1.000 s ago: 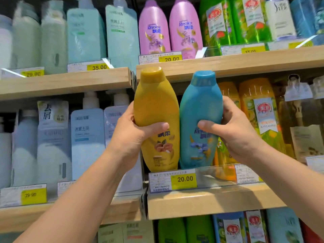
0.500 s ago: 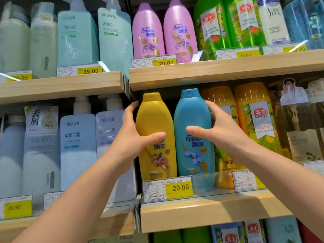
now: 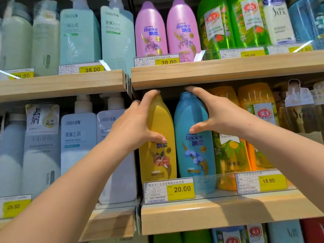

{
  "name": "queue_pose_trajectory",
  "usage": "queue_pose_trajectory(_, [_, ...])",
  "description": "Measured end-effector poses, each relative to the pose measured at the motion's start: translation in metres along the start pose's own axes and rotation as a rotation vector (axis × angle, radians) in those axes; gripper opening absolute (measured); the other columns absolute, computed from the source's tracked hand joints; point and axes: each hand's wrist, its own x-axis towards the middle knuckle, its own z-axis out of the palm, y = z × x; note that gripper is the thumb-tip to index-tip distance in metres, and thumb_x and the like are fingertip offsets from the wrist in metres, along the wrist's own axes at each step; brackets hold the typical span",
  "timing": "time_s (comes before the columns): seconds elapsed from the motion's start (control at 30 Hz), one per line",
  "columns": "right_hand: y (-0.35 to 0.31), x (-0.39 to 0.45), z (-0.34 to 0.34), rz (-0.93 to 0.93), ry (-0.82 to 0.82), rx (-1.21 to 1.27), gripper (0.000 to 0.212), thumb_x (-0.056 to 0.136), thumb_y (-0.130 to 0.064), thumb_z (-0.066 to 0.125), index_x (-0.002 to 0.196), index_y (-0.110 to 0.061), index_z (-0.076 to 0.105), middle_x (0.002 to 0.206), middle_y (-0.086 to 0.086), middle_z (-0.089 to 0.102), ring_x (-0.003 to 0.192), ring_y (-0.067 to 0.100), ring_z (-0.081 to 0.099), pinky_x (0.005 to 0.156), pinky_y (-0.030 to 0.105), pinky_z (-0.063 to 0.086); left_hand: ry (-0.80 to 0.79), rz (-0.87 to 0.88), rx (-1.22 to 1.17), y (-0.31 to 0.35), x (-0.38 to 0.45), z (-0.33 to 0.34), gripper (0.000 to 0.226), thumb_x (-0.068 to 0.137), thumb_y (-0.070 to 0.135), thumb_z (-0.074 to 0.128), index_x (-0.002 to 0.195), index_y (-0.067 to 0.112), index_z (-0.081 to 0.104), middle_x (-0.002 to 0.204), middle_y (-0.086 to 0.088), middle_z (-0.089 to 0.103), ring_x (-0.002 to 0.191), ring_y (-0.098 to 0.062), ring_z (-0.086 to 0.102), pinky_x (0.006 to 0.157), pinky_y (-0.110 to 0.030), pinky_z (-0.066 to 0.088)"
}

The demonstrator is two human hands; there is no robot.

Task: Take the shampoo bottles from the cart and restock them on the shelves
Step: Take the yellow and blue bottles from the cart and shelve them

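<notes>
Now we have both bottles standing on the middle shelf (image 3: 219,214): a second ago we held them raised in front of it. The yellow shampoo bottle (image 3: 158,146) and the blue shampoo bottle (image 3: 193,142) stand upright, side by side, behind the 20.00 price tag (image 3: 169,190). Our left hand (image 3: 133,127) and right hand (image 3: 217,114) lie loosened against their outer sides, fingers straight, thumbs in front, no longer gripping. We judge this pair restocked; next comes the cart, out of view.
</notes>
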Motion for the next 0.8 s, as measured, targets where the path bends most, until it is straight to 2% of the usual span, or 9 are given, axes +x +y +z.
queue_pose_trajectory(0.13, [0.001, 0.006, -0.003, 0.026, -0.058, 0.014, 0.093, 0.067, -0.019, 0.078, 0.139, -0.031, 0.02, 0.134, 0.006, 0.05, 0.118, 0.022, 0.05, 0.086, 0.03, 0.044, -0.065, -0.025, 0.111, 0.002, 0.009, -0.003, 0.105, 0.058, 0.032, 0.082, 0.138, 0.031, 0.014, 0.121, -0.013, 0.051, 0.12, -0.029, 0.036, 0.087, -0.039, 0.039])
queue_pose_trajectory(0.2, [0.001, 0.009, -0.004, 0.041, -0.077, 0.012, 0.092, 0.068, -0.019, 0.077, 0.139, -0.03, 0.02, 0.133, 0.006, 0.05, 0.118, 0.022, 0.049, 0.085, 0.027, 0.042, -0.105, -0.041, 0.126, 0.001, 0.014, -0.002, 0.105, 0.058, 0.028, 0.083, 0.138, 0.026, 0.014, 0.119, -0.016, 0.052, 0.117, -0.032, 0.042, 0.086, -0.038, 0.04])
queue_pose_trajectory(0.33, [-0.001, 0.01, 0.0, 0.06, -0.113, -0.094, 0.1, 0.068, -0.022, 0.077, 0.142, -0.026, 0.01, 0.132, 0.012, 0.05, 0.116, 0.027, 0.051, 0.091, 0.036, 0.047, -0.139, -0.062, 0.177, 0.0, 0.018, -0.001, 0.107, 0.058, 0.026, 0.083, 0.139, 0.023, 0.014, 0.12, -0.018, 0.053, 0.113, -0.034, 0.049, 0.082, -0.037, 0.043])
queue_pose_trajectory(0.47, [-0.005, 0.011, 0.007, 0.065, -0.117, -0.272, 0.118, 0.061, -0.029, 0.082, 0.145, -0.02, -0.001, 0.138, 0.013, 0.036, 0.123, 0.03, 0.041, 0.087, 0.033, 0.042, -0.184, -0.022, 0.248, -0.001, 0.021, -0.003, 0.114, 0.057, 0.028, 0.083, 0.142, 0.036, 0.007, 0.127, -0.019, 0.046, 0.118, -0.034, 0.045, 0.088, -0.036, 0.041])
queue_pose_trajectory(0.57, [-0.006, 0.013, 0.009, 0.055, -0.087, -0.43, 0.117, 0.06, -0.039, 0.08, 0.144, -0.019, 0.001, 0.135, 0.013, 0.044, 0.129, 0.032, 0.028, 0.093, 0.038, 0.038, -0.223, -0.006, 0.301, -0.002, 0.023, -0.002, 0.108, 0.058, 0.029, 0.082, 0.141, 0.037, 0.014, 0.131, -0.017, 0.043, 0.121, -0.033, 0.042, 0.091, -0.036, 0.041])
queue_pose_trajectory(0.7, [-0.006, 0.013, 0.013, 0.036, -0.126, -0.473, 0.112, 0.064, -0.043, 0.077, 0.143, -0.038, -0.003, 0.122, 0.013, 0.053, 0.119, 0.033, 0.037, 0.073, 0.032, 0.037, -0.215, -0.011, 0.31, -0.003, 0.024, 0.001, 0.105, 0.058, 0.025, 0.083, 0.141, 0.036, 0.018, 0.129, -0.016, 0.045, 0.119, -0.033, 0.044, 0.088, -0.037, 0.042])
queue_pose_trajectory(0.8, [-0.005, 0.011, 0.013, 0.02, -0.136, -0.488, 0.098, 0.068, -0.044, 0.073, 0.142, -0.041, 0.008, 0.126, 0.011, 0.051, 0.116, 0.032, 0.04, 0.072, 0.032, 0.036, -0.217, -0.005, 0.321, -0.003, 0.023, 0.004, 0.106, 0.058, 0.025, 0.083, 0.141, 0.034, 0.017, 0.127, -0.016, 0.047, 0.118, -0.034, 0.046, 0.088, -0.04, 0.043])
